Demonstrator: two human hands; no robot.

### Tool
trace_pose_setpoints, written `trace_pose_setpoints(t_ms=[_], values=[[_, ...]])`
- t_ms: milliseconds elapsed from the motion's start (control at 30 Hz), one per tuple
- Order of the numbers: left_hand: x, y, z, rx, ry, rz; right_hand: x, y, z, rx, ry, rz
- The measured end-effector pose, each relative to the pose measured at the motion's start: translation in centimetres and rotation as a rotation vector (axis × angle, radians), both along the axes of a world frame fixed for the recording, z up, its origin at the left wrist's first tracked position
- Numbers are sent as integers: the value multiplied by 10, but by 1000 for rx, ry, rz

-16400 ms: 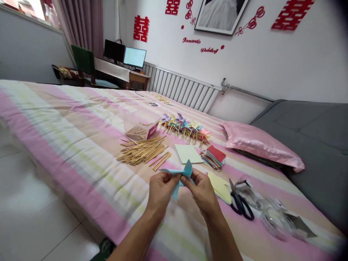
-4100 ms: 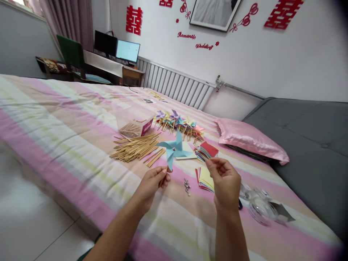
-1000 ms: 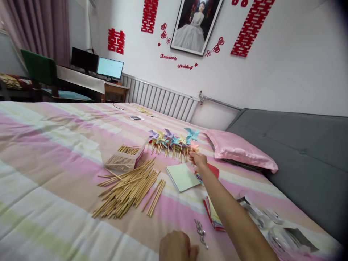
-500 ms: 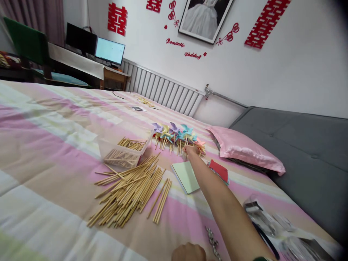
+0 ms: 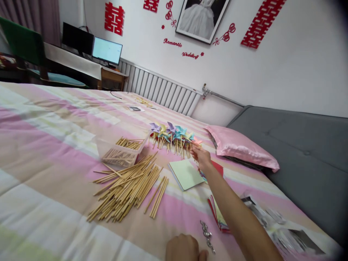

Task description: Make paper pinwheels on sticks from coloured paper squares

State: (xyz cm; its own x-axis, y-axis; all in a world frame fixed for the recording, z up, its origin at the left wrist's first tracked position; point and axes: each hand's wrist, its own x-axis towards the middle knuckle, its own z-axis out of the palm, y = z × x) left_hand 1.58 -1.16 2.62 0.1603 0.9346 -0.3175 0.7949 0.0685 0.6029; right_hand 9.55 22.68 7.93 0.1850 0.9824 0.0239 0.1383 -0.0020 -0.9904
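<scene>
My right hand reaches out over the bed with its fingers stretched, beside the near right end of a row of paper pinwheels on sticks. No held thing shows in it. The pinwheels are purple, yellow, blue and orange. Below the wrist lie light green paper squares and red paper, partly covered by the arm. At the bottom edge my left hand is closed, its inner side hidden. Close to it lies a heap of small metal pins. A stack of coloured paper is partly behind my right forearm.
Many wooden sticks lie loose in a pile, with several more apart at its right. A clear plastic box holds shorter sticks. Plastic packaging lies at the right. A pink pillow leans near the grey headboard.
My right hand has drawn back and right from the pinwheels, and its fingers have opened. The coloured paper stack shows beside the forearm now. My left hand stays closed; the view has shifted slightly.
</scene>
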Motion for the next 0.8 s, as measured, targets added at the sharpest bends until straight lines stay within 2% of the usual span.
trace_pose_setpoints(t_ms=[167,233,333,433,567,667,800], values=[[6,-7,-8,107,-9,102,56,-106,12,-42,-46,172],[8,-9,-9,153,-21,134,77,-142,11,-49,-240,244],[9,-9,-11,201,-49,160,102,-173,-1,-8,-446,204],[10,-4,-15,217,-104,222,114,-181,-21,-50,-586,134],[12,3,-21,220,-261,328,121,-178,-40,-58,-647,132],[14,5,-22,258,-307,396,133,-176,-37,-10,-665,82],[15,7,-15,260,-359,473,160,-172,-28,41,-507,-39]])
